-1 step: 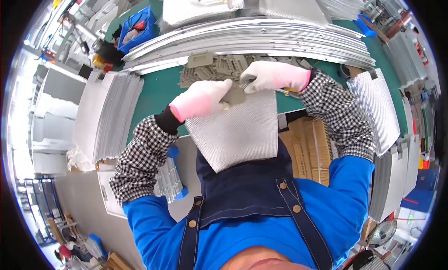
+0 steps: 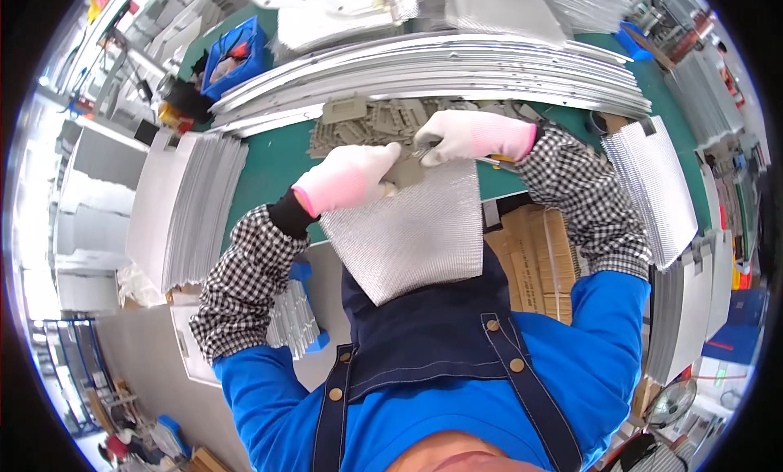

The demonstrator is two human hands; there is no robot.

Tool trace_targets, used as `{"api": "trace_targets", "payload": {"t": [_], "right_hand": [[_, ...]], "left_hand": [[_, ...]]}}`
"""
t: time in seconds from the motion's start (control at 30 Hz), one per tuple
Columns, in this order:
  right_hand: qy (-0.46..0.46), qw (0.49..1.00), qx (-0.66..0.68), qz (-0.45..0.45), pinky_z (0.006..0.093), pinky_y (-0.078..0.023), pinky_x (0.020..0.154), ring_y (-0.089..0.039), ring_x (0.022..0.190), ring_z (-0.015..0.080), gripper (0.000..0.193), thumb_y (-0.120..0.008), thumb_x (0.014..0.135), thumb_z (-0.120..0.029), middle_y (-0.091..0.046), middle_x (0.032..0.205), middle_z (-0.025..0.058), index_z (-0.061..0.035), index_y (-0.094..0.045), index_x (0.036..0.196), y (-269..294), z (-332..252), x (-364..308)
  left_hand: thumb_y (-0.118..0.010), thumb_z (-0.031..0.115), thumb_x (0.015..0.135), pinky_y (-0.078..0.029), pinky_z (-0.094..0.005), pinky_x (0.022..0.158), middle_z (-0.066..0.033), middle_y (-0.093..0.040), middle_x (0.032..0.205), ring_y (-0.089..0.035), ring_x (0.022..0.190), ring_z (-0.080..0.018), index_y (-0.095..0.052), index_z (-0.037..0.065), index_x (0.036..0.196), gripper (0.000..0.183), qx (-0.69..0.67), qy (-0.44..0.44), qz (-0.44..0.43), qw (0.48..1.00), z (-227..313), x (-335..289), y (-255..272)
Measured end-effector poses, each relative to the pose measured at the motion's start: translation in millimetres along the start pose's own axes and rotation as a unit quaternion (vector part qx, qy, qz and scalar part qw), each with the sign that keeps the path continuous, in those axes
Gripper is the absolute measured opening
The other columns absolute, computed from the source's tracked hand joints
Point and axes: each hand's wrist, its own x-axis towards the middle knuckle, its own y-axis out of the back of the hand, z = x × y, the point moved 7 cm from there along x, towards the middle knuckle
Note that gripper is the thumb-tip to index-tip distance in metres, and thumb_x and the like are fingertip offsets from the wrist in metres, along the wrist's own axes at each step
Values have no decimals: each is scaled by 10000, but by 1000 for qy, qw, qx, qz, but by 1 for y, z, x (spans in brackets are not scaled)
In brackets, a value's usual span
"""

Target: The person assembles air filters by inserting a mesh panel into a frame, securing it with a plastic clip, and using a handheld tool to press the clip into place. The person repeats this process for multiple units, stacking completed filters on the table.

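Observation:
A silver fine-mesh panel (image 2: pixel 408 235) slopes from the green table's near edge down over my lap. At its far end, a flat grey-beige plastic piece (image 2: pixel 409 175) sits between my hands. My left hand (image 2: pixel 352 175), in a white and pink glove, closes its thumb and fingers on this piece at the panel's upper left. My right hand (image 2: pixel 457 137), gloved alike, is pinched at the piece's far right side; whatever its fingertips hold is too small to make out. Just beyond both hands lies a pile of similar grey plastic pieces (image 2: pixel 371 121).
Long metal strips (image 2: pixel 432 72) lie across the table behind the pile. Stacks of panels stand left (image 2: pixel 192 203) and right (image 2: pixel 652 186). A blue bin (image 2: pixel 236 57) sits far left. By my right wrist lies a tool with a yellow part (image 2: pixel 499 161). Cardboard (image 2: pixel 534 260) shows below the table edge.
The whole view has shifted slightly. Both hands keep almost the same position and grip at the panel's far end.

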Motion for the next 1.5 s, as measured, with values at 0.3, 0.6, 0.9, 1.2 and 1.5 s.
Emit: {"api": "trace_targets", "payload": {"t": [0.3,0.6,0.9,1.2,1.5], "right_hand": [[-48,953,-166,250,417,-548,891,-705,1033,311,323,-588,940,-213,-723,1134,182,-16,-696,1172,55,109,-4],[-219,845,-396,286,456,-569,830,-721,980,335,217,-554,916,-124,-736,1048,171,-73,-730,1032,96,193,-33],[-149,839,-366,375,457,-519,926,-643,1104,317,336,-631,944,-312,-662,1142,130,-125,-644,1224,116,171,-61],[-161,768,-523,333,426,-549,816,-689,965,260,266,-655,905,-279,-699,988,66,-133,-669,1126,114,145,-28],[-22,795,-436,421,428,-540,758,-692,891,314,188,-653,949,-226,-710,975,103,-99,-665,1086,124,81,-115]], "left_hand": [[-762,206,850,-498,-272,804,-63,-695,1029,-612,895,-111,-596,-27,1322,553,-428,98,192,878,-107,-50,-28],[-711,259,953,-429,-278,987,-79,-646,1168,-585,1068,-140,-544,-52,1372,548,-620,99,387,675,-117,-74,-95],[-689,206,975,-446,-251,924,-29,-656,1071,-576,1004,-95,-639,-7,1204,318,-573,87,457,675,-76,-84,-75],[-646,131,986,-480,-256,907,-58,-669,1092,-610,991,-107,-580,-36,1334,392,-605,95,488,622,-61,-87,-70],[-570,234,1038,-490,-252,859,-26,-711,1004,-621,917,-91,-710,-24,1166,321,-629,100,439,633,-53,-91,-70]]}}
